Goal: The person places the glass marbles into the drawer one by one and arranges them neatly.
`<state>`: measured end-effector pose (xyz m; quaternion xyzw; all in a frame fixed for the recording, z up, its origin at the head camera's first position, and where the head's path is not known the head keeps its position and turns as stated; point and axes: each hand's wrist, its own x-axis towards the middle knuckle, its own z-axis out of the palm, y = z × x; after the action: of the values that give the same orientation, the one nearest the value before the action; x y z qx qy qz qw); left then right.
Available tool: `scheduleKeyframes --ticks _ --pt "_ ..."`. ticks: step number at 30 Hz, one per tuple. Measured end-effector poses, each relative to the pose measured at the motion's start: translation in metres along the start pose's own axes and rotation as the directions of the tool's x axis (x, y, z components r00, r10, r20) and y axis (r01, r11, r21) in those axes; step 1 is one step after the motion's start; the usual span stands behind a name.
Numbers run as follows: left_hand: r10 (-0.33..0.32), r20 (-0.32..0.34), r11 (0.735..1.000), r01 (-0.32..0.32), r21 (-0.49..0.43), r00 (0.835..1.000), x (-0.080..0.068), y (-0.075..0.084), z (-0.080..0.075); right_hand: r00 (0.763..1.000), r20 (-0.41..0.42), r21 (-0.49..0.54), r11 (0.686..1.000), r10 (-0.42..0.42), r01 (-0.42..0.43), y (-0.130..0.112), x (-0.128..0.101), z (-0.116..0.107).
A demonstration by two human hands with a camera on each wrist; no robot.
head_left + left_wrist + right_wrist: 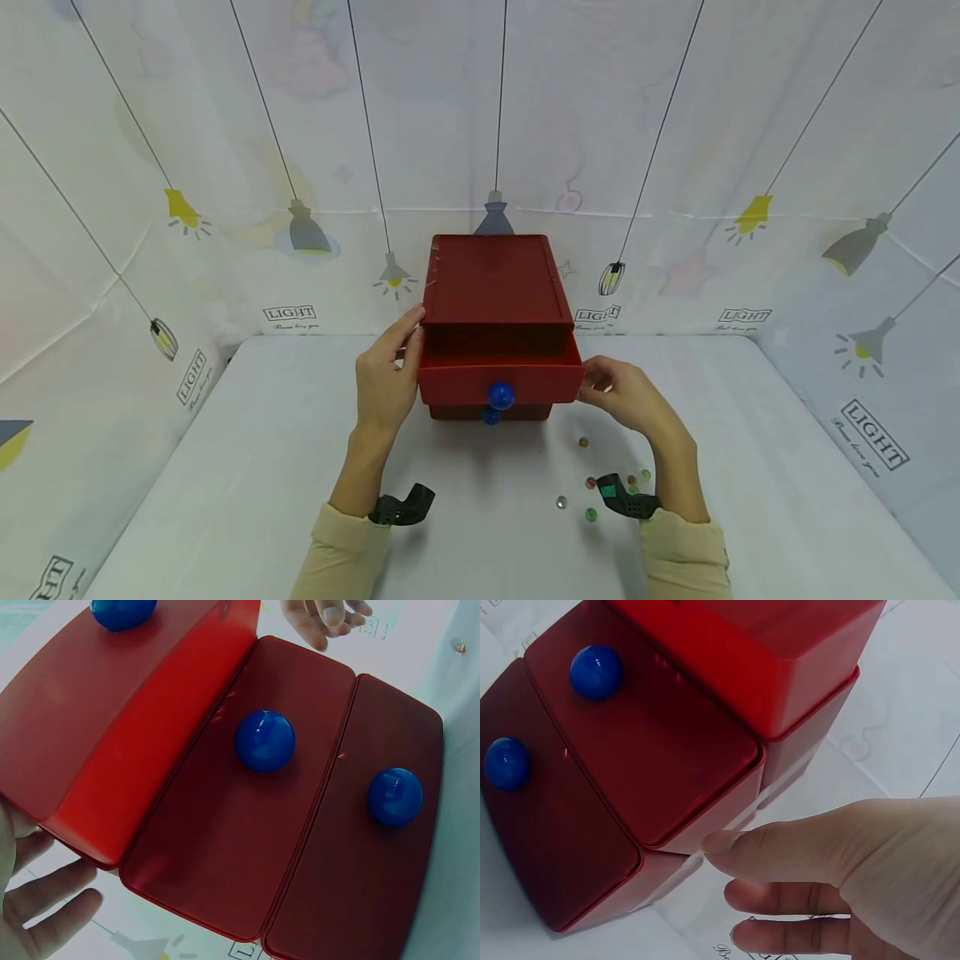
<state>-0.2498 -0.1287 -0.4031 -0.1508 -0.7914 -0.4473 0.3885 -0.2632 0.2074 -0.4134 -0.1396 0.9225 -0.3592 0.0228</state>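
Note:
A red three-drawer cabinet (487, 283) stands at the back middle of the white table. Its top drawer (501, 379) is pulled out; each drawer front carries a blue knob (501, 395). My left hand (390, 371) lies with straight fingers against the cabinet's left side, beside the pulled-out drawer; the left wrist view shows its fingers (45, 900) below that drawer's corner. My right hand (618, 392) hovers at the drawer's right front corner. In the right wrist view its fingers (780, 896) are loosely extended beside the cabinet's side and hold nothing.
Several small marbles (583, 442) lie on the table (262, 467) in front of the cabinet, near my right wrist. Printed cloth walls close in the table at the back and on both sides.

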Motion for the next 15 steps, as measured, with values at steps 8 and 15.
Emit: scheduleKeyframes --ticks 8,15 --pt "-0.001 -0.002 1.0 0.001 0.001 1.0 0.0 0.0 0.0 0.999 0.035 0.001 1.0 0.003 -0.003 0.004 0.001 0.001" --pt "0.016 -0.01 1.0 -0.016 0.0 1.0 0.0 0.001 0.0 0.993 0.109 0.035 0.999 -0.036 0.032 0.017 0.001 0.001"
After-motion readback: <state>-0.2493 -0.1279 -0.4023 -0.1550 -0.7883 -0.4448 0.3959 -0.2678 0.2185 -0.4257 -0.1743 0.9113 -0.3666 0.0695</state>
